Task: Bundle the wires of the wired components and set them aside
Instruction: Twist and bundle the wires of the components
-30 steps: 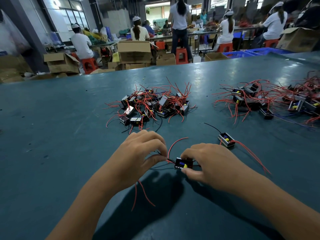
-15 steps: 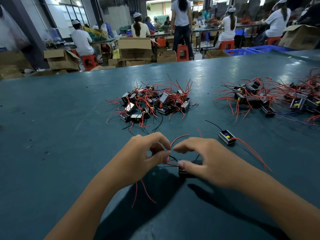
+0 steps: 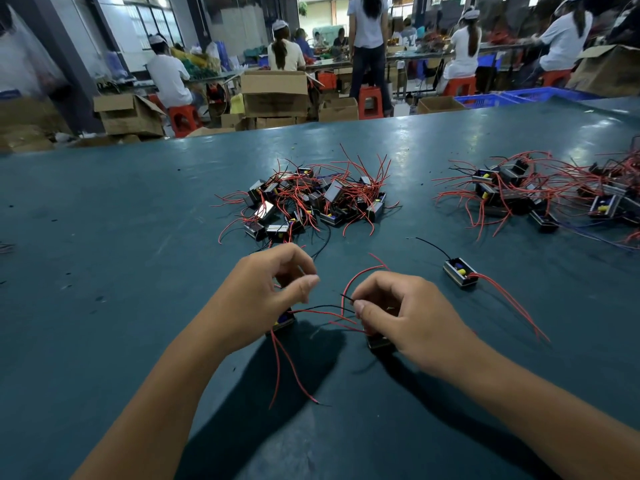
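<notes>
While two small wired components sit at the hands, the left hand (image 3: 266,292) curls over one component (image 3: 284,322) whose red wires (image 3: 287,368) trail down beneath the wrist, and the right hand (image 3: 401,313) pinches a black wire (image 3: 325,307) at its fingertips above the second component (image 3: 379,342). A third, single component (image 3: 460,272) lies just right of the right hand. Beyond the hands lie two heaps: one pile (image 3: 311,199) straight ahead, another (image 3: 554,192) far right, on the green table (image 3: 104,254).

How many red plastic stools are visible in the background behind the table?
5. One far left, one under the standing person, one near the middle boxes, two at right. Others may be hidden.
</notes>
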Demonstrator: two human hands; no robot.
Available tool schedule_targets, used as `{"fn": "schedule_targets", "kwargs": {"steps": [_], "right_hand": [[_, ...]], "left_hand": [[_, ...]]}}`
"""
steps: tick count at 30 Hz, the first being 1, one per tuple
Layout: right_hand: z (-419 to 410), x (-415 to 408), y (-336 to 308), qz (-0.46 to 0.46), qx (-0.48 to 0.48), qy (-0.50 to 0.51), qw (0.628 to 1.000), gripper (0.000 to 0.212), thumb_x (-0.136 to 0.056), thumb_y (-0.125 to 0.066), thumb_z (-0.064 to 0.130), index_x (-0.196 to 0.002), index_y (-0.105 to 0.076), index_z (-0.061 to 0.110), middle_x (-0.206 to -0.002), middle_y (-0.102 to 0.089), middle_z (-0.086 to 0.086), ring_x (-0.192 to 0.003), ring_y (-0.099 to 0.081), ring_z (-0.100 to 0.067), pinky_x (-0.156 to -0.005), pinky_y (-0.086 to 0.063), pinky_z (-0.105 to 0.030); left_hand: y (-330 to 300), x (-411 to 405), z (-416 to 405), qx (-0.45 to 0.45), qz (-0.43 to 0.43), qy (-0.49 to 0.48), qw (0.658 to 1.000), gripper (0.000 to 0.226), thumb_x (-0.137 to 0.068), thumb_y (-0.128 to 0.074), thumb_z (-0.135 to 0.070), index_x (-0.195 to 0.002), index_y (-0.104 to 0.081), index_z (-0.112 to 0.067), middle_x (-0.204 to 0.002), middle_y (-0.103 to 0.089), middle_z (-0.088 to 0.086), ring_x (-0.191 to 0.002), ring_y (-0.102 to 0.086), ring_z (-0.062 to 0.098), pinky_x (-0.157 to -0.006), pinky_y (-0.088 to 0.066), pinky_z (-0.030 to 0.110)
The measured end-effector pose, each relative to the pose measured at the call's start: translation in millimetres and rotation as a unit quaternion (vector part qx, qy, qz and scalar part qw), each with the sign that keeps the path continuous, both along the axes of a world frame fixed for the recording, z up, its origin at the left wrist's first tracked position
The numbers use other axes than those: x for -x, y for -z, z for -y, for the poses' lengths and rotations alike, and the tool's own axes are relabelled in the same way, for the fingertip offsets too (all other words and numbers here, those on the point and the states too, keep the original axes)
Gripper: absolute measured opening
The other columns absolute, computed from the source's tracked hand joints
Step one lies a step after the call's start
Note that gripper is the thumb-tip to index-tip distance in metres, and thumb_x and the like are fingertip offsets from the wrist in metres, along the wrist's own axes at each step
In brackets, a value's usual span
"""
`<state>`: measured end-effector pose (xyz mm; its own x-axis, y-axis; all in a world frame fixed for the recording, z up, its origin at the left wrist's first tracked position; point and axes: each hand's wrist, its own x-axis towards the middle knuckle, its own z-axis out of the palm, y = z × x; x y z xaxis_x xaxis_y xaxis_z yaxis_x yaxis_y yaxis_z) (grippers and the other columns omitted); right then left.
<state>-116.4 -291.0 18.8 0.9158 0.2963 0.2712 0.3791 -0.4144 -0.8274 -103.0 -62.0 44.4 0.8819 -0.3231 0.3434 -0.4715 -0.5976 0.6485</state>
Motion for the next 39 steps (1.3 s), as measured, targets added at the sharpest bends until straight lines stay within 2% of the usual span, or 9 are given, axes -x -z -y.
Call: {"fn": "schedule_targets", "kwargs": {"steps": [2,5,9,12,16,21,28,35,39], "right_hand": [[0,1,-2,0.003,0.007,0.027,1.0,0.019,-0.087,-0.068,0.016,-0.073,-0.063,0.027,-0.062,-0.064,0.015,-0.056,-0.057,-0.001,-0.058,-0.046,-0.017],[1,1,-3,0.01,0.018,0.058,0.998,0.016,-0.084,-0.067,0.015,-0.071,-0.063,0.023,-0.061,-0.065,0.009,-0.057,-0.058,-0.008,-0.058,-0.047,-0.022],[0,4,-3,0.02,0.026,0.077,0.997,0.017,-0.083,-0.069,0.016,-0.068,-0.062,0.022,-0.061,-0.063,0.007,-0.05,-0.05,-0.002,-0.052,-0.041,-0.015],[0,5,-3,0.019,0.029,0.078,0.996,0.018,-0.084,-0.069,0.017,-0.068,-0.062,0.022,-0.061,-0.063,0.008,-0.05,-0.049,-0.002,-0.052,-0.04,-0.014],[1,5,-4,0.016,0.03,0.08,0.996,0.017,-0.084,-0.069,0.017,-0.069,-0.063,0.021,-0.062,-0.063,0.008,-0.05,-0.049,-0.002,-0.052,-0.039,-0.013],[0,5,-4,0.007,0.03,0.079,0.996,0.017,-0.085,-0.069,0.019,-0.07,-0.063,0.021,-0.061,-0.063,0.005,-0.049,-0.048,-0.003,-0.052,-0.04,-0.015],[1,3,-3,0.006,0.029,0.081,0.996,0.017,-0.085,-0.069,0.02,-0.07,-0.063,0.021,-0.062,-0.064,0.005,-0.05,-0.048,-0.002,-0.052,-0.04,-0.016],[2,3,-2,0.005,0.032,0.083,0.996,0.017,-0.085,-0.069,0.022,-0.07,-0.063,0.022,-0.063,-0.064,0.004,-0.051,-0.049,-0.003,-0.054,-0.042,-0.019],[2,2,-2,0.007,0.03,0.086,0.996,0.016,-0.085,-0.068,0.022,-0.07,-0.063,0.023,-0.062,-0.064,0.006,-0.054,-0.054,-0.008,-0.055,-0.044,-0.022]], "left_hand": [[0,-1,-2,-0.038,0.041,-0.035,0.998,0.017,-0.093,-0.069,-0.017,-0.086,-0.063,-0.031,-0.076,-0.063,-0.019,-0.064,-0.054,-0.001,-0.062,-0.041,0.01],[7,-2,4,-0.111,0.05,-0.057,0.991,0.014,-0.093,-0.069,-0.017,-0.09,-0.066,-0.031,-0.081,-0.06,-0.023,-0.074,-0.054,0.003,-0.069,-0.045,0.023],[18,-5,17,-0.163,0.061,-0.054,0.983,0.008,-0.097,-0.064,-0.023,-0.101,-0.07,-0.024,-0.09,-0.061,-0.02,-0.08,-0.047,-0.002,-0.075,-0.043,0.025],[14,-7,12,-0.116,0.041,-0.054,0.991,0.009,-0.097,-0.063,-0.018,-0.101,-0.07,-0.022,-0.087,-0.062,-0.021,-0.078,-0.052,-0.005,-0.068,-0.04,0.01],[4,-12,-17,-0.054,0.014,-0.059,0.997,0.017,-0.097,-0.062,-0.012,-0.099,-0.067,-0.028,-0.087,-0.068,-0.014,-0.066,-0.053,0.005,-0.062,-0.043,0.014],[8,-10,-19,-0.138,-0.067,0.029,0.988,0.015,-0.087,-0.076,-0.034,-0.099,-0.067,-0.037,-0.093,-0.066,-0.021,-0.076,-0.057,0.011,-0.067,-0.046,0.017],[12,-14,-15,-0.175,-0.075,0.022,0.981,0.009,-0.097,-0.065,-0.025,-0.094,-0.071,-0.031,-0.079,-0.068,-0.02,-0.075,-0.061,0.002,-0.068,-0.047,0.019],[10,-11,-14,-0.166,-0.087,0.019,0.982,0.009,-0.101,-0.057,-0.023,-0.095,-0.061,-0.027,-0.084,-0.073,-0.021,-0.075,-0.063,0.002,-0.068,-0.049,0.022],[13,-12,-12,-0.16,-0.1,0.006,0.982,0.016,-0.101,-0.054,-0.02,-0.094,-0.047,-0.033,-0.081,-0.073,-0.02,-0.067,-0.062,0.004,-0.06,-0.047,0.02]]}}
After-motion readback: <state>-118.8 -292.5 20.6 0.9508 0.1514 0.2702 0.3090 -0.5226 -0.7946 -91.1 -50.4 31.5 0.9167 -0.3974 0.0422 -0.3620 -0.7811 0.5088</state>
